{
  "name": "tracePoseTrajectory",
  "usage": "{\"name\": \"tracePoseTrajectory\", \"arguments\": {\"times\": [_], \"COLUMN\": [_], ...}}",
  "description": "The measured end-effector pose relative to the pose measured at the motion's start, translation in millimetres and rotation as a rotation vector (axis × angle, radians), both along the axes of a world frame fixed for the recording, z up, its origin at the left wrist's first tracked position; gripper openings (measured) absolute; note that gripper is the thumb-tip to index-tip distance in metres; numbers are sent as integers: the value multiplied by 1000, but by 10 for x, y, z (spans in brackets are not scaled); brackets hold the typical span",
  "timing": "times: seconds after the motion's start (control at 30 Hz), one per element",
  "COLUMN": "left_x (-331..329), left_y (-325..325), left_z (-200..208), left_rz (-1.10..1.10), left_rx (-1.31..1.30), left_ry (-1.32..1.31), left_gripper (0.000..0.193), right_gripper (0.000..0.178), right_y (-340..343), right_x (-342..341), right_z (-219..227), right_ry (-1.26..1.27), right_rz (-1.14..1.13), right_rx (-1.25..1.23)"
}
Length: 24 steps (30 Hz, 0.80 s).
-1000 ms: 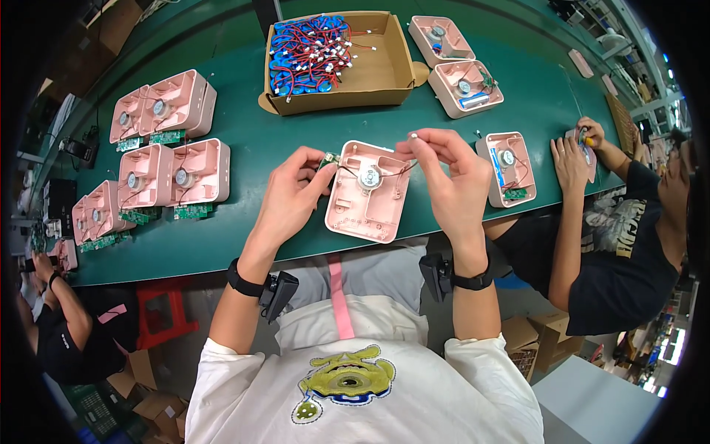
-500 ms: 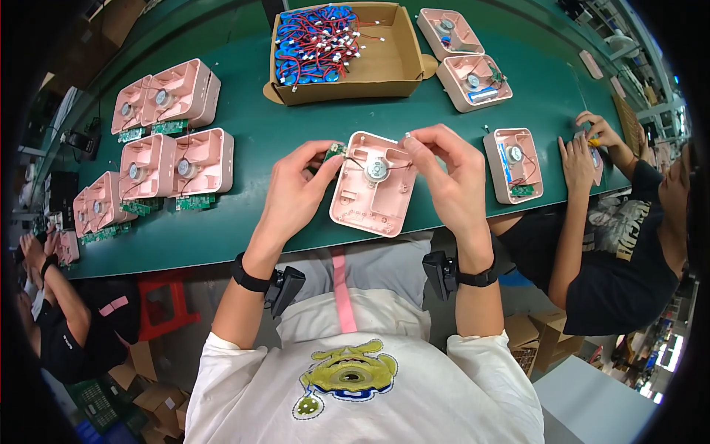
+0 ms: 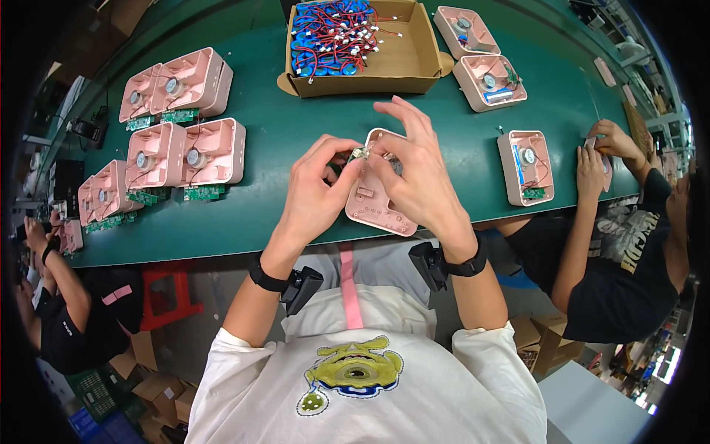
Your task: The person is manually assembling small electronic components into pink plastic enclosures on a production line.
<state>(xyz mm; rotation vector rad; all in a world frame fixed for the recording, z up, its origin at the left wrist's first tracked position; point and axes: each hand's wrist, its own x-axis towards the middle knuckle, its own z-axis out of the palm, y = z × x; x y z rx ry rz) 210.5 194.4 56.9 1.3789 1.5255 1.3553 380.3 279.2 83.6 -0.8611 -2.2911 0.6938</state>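
Observation:
On the green table in front of me lies a pink plastic housing (image 3: 376,210), open side up. A round speaker inside it is mostly covered by my right hand (image 3: 420,174). My left hand (image 3: 313,181) is closed on a small green circuit board (image 3: 359,153) at the housing's upper left edge. The right thumb and index finger pinch at the board's edge, where a small white plug on thin wires meets it. Whether the plug is seated cannot be made out. My other right fingers are raised and spread.
A cardboard box (image 3: 362,86) with blue discs on red and black wires stands beyond. Several pink housings (image 3: 214,152) with hanging boards are grouped left. More housings (image 3: 529,185) stand right. A co-worker's hands (image 3: 592,166) work at far right; another person sits far left.
My right hand has moved left across the housing, from its upper right corner to the circuit board in my left hand. The whole view has shifted slightly.

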Motion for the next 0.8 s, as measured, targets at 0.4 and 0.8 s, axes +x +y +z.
{"name": "tracePoseTrajectory", "arguments": {"times": [0.4, 0.8], "left_x": [77, 129], "left_y": [-31, -24], "left_z": [55, 32], "left_rz": [105, 131], "left_rx": [204, 262], "left_ry": [289, 343], "left_gripper": [17, 20], "right_gripper": [8, 7], "right_y": [-81, -107], "right_x": [-44, -107], "right_z": [-12, -18], "right_ry": [-11, 6], "right_rz": [-55, -88], "right_rx": [-22, -40]}}
